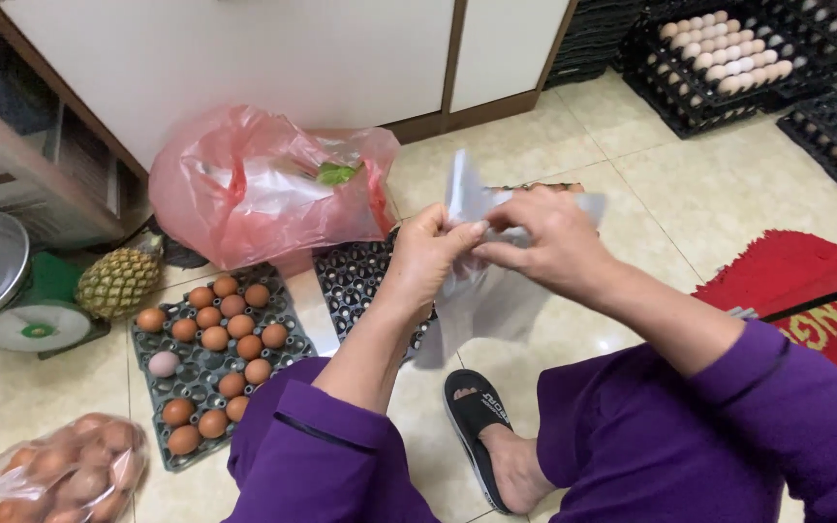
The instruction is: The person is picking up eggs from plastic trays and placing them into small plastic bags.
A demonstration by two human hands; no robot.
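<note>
— Where is the clear plastic bag (477, 291)?

— Between both hands, above the floor and the empty black tray (360, 281); it hangs down from the fingers, long axis roughly vertical, top edge poking up.

— And the grip?

— The left hand (428, 257) and right hand (544, 242) are both pinched closed on the bag's upper edge, fingertips nearly touching. A tray of brown eggs (210, 363) lies to the left.

Thin glossy clear plastic bag (481, 291), matt grey pulp egg tray (207, 373), glossy tiled floor (719, 184).
</note>
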